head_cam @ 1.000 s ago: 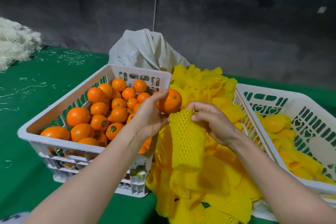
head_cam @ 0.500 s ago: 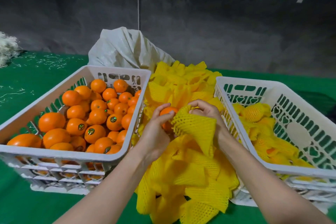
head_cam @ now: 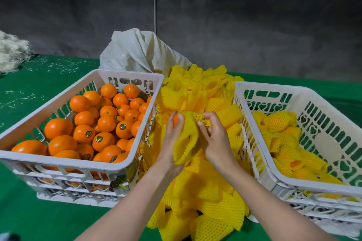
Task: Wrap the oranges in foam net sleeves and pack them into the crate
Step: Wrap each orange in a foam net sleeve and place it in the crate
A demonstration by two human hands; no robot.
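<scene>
Between two white crates, both hands work one orange (head_cam: 175, 119) into a yellow foam net sleeve (head_cam: 187, 139). My left hand (head_cam: 171, 143) grips the orange, of which only a small patch shows by the fingers. My right hand (head_cam: 214, 139) pinches the sleeve's upper edge, and the rest of the sleeve hangs down between the palms. The left crate (head_cam: 125, 164) holds several bare oranges (head_cam: 106, 123). The right crate (head_cam: 262, 158) holds several sleeved oranges (head_cam: 278, 121).
A heap of loose yellow sleeves (head_cam: 203, 201) fills the gap between the crates, down to the near table edge. A white woven sack (head_cam: 143, 53) stands behind it. Green cloth (head_cam: 29, 92) covers the table, with white shreds (head_cam: 11, 53) at the far left.
The orange has gone from bare in my left hand, above the sleeve, to mostly covered by it. Both hands have dropped lower over the heap, and the view has shifted right.
</scene>
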